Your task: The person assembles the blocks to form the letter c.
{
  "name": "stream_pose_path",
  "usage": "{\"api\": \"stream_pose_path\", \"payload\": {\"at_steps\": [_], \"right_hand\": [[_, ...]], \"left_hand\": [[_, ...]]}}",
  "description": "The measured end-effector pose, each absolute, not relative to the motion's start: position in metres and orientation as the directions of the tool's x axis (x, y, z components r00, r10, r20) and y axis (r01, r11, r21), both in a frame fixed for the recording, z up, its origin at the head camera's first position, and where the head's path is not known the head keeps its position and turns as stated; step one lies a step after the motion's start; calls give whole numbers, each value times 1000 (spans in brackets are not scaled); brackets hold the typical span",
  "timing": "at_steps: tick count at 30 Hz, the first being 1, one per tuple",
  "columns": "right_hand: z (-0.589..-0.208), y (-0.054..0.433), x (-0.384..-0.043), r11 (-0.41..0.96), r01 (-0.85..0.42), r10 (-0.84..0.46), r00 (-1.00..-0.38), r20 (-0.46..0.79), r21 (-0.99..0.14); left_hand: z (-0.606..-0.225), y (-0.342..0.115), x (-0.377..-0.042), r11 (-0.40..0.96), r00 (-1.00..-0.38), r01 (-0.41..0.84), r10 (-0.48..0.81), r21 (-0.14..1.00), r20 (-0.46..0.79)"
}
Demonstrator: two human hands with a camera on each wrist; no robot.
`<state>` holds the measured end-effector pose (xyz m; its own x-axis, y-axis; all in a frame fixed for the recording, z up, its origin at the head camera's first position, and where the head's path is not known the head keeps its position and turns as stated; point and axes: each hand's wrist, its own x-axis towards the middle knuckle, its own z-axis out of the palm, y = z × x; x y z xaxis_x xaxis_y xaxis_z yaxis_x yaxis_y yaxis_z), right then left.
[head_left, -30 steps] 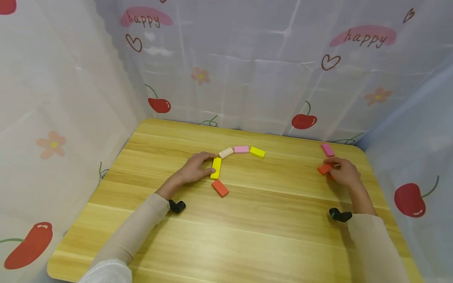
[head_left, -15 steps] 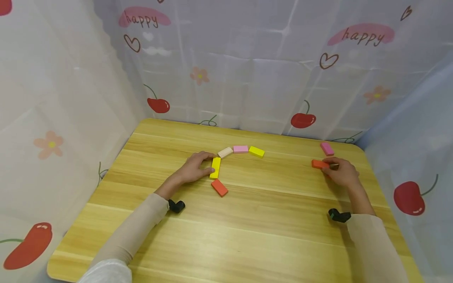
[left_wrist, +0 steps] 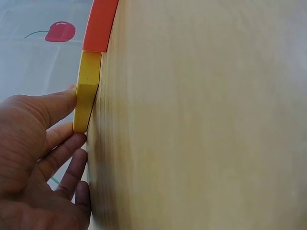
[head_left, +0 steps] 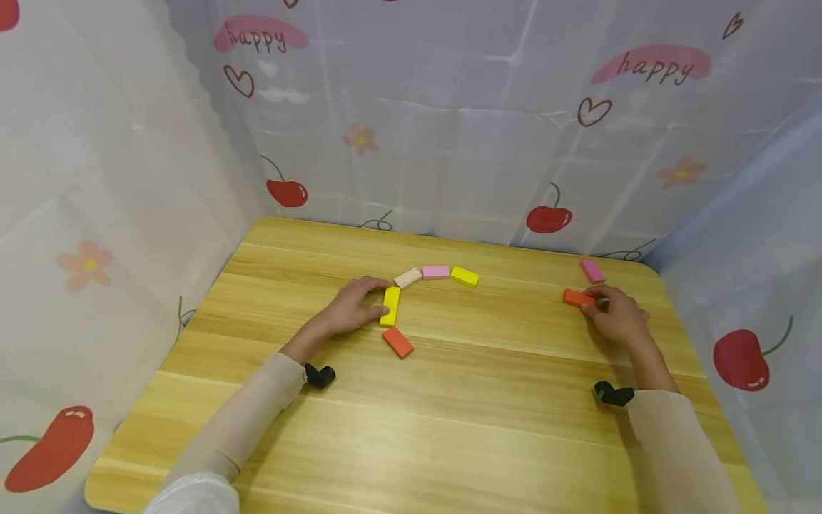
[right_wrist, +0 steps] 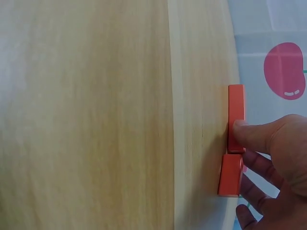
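Observation:
My left hand [head_left: 349,307] holds a yellow wooden block [head_left: 389,307] lying on the table, thumb on its side and fingertips by its far end. Just nearer lies a red-orange block [head_left: 397,343], its corner close to the yellow one. In the left wrist view the thumb presses the yellow block [left_wrist: 87,86]. At the right, my right hand [head_left: 616,314] pinches an orange-red block [head_left: 578,298] by its right end. The right wrist view shows the thumb on this block [right_wrist: 236,103] and a second orange-red block [right_wrist: 231,175] end to end with it, hidden by the hand from above.
A curved row goes on from the held yellow block: a pale wood block [head_left: 408,278], a pink block [head_left: 436,272] and another yellow block [head_left: 465,276]. One more pink block [head_left: 592,270] lies behind my right hand. Printed curtains [head_left: 449,164] enclose the wooden table [head_left: 449,442].
My right hand's orange-red block has turned and slid a little to the left, away from the other one beneath the hand. The left hand stays on the yellow block.

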<state>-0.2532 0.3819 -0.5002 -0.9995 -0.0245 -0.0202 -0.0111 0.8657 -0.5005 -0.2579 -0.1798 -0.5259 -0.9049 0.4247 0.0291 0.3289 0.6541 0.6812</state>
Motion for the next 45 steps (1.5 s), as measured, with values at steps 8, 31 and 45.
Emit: {"api": "stream_pose_path", "payload": {"at_steps": [8, 31, 45], "right_hand": [[-505, 382, -252, 870, -11, -15, -1000, -3, -493], [-503, 362, -243, 878, -61, -26, -996, 80, -475], [-500, 344, -232, 890, -92, -54, -994, 96, -447]], "left_hand": [[-527, -179, -257, 650, -907, 318, 422, 690, 20], [-530, -181, -257, 653, -907, 323, 421, 685, 27], [-530, -180, -259, 653, -906, 329, 422, 682, 33]]}}
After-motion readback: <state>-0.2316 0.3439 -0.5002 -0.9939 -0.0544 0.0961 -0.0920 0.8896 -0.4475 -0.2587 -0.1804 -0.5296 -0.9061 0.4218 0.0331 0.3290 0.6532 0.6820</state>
